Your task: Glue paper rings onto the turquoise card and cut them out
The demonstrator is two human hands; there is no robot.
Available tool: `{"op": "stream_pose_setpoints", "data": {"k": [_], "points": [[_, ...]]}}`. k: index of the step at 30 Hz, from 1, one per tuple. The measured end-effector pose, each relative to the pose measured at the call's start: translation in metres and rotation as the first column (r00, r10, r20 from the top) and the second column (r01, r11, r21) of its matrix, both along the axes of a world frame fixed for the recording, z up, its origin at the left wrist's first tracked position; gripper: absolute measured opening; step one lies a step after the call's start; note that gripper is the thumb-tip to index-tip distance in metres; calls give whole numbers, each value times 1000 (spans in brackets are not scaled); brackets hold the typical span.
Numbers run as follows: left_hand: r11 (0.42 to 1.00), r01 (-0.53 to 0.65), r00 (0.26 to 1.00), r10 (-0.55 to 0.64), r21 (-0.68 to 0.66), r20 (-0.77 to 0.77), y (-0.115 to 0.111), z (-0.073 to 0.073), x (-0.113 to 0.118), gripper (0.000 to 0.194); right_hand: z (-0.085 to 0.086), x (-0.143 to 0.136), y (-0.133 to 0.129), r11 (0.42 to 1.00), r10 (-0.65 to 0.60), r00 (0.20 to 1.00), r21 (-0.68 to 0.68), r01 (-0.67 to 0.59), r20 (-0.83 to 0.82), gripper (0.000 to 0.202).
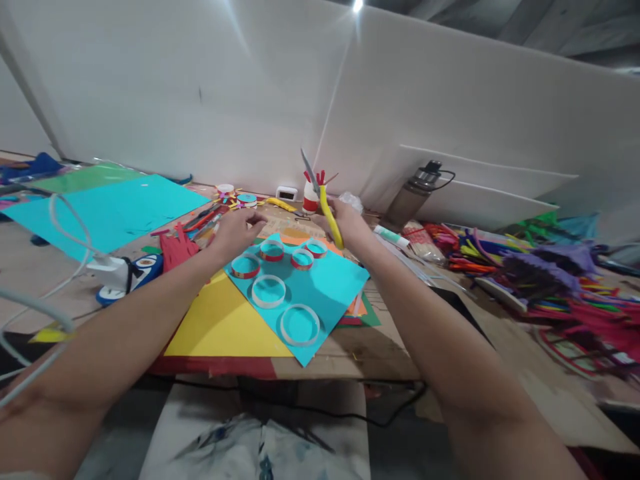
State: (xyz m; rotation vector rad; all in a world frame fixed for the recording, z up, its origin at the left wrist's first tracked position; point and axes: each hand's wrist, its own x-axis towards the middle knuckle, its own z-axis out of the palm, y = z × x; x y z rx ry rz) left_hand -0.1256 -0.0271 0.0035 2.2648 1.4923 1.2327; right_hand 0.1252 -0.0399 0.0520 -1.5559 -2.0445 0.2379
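My right hand (347,223) grips a pair of scissors (327,217) by the yellow handles, with the metal blades pointing up and away. Left of it, my left hand (237,233) hovers by the far left edge of a blue paper sheet (333,283), its fingers loosely bent and apart, with nothing visible in them. Several paper-like rings rest on that sheet: plain white ones such as the nearest ring (283,330), and red-banded ones like the left ring (245,276). Under the blue sheet lies a yellow sheet (225,327).
At the back stand a red-and-white cup (310,202), a small white digital device (287,193) and a dark bottle (413,195). Coloured craft strips (565,287) heap up on the right. A power strip (145,270) with white cables sits left, near a large blue sheet (110,207).
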Motion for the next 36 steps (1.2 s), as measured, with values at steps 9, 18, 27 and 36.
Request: {"op": "stream_pose_setpoints", "data": {"k": [9, 18, 27, 36], "points": [[997, -37, 999, 36, -62, -9, -1, 0, 2, 18, -31, 29, -56, 914, -325, 853, -95, 394, 408, 40], [998, -17, 1000, 15, -68, -28, -5, 1, 3, 20, -53, 21, -50, 890, -272, 777, -158, 428, 568, 39], [998, -30, 999, 29, -61, -13, -3, -1, 4, 18, -46, 35, -50, 886, -272, 796, -183, 427, 541, 37], [996, -37, 999, 38, -84, 2, -5, 1, 5, 16, -41, 68, -64, 855, -347, 836, -224, 468, 425, 40]]}}
